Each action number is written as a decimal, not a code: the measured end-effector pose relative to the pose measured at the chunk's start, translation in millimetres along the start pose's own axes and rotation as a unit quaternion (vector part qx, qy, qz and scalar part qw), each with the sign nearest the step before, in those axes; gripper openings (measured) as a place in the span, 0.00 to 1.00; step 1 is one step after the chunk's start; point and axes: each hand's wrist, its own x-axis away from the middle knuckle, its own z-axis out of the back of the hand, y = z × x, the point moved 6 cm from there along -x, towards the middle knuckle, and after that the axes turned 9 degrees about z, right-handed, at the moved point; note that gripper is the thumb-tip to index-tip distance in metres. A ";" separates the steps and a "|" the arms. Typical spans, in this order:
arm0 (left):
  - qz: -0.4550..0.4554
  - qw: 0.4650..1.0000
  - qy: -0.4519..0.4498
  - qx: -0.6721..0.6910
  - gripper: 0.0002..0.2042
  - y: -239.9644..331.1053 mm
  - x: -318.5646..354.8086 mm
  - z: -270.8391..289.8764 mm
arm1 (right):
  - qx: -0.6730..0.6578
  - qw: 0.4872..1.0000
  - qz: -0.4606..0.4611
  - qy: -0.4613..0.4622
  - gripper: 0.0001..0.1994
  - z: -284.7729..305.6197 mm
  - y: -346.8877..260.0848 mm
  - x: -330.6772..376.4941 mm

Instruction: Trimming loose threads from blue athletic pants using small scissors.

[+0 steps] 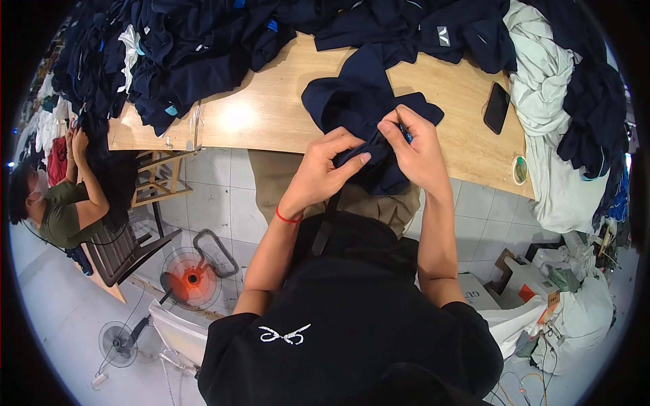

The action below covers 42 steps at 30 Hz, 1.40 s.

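A dark navy garment (352, 91) lies at the near edge of the wooden table (257, 108), part of it hanging over my lap. My left hand (321, 166) pinches a fold of it between thumb and fingers. Close beside it, my right hand (416, 149) is closed on the same cloth, fingertips together. A small bright blue bit (406, 133) shows by the right fingers; whether it is a tool or part of the garment cannot be made out.
Heaped navy garments (183, 61) line the table's far side. A black phone (496, 108) lies at the right, near pale green cloth (542, 81). At the left a co-worker (68, 210) sits on a chair. Fans (193, 277) and a cardboard box (525, 284) stand on the floor.
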 end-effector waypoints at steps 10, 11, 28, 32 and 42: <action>0.054 0.993 -0.031 0.104 0.07 -3.4 2.2 7.2 | 0.108 0.990 0.021 0.084 0.08 -3.3 -8.7 -4.1; 0.054 0.993 -0.031 0.105 0.07 -2.9 2.3 5.0 | 0.108 0.990 0.021 0.083 0.08 -5.0 -11.3 -3.3; -0.098 0.975 0.170 -0.100 0.09 48.5 9.7 18.2 | 0.131 0.941 0.268 0.161 0.18 -28.8 -61.7 34.9; -0.100 0.976 0.170 -0.096 0.09 47.5 11.7 19.3 | 0.123 0.950 0.239 0.156 0.14 -30.6 -58.8 32.2; -0.096 0.973 0.176 -0.113 0.10 43.0 9.7 20.6 | -0.131 0.975 0.107 0.147 0.03 -31.6 -50.8 38.4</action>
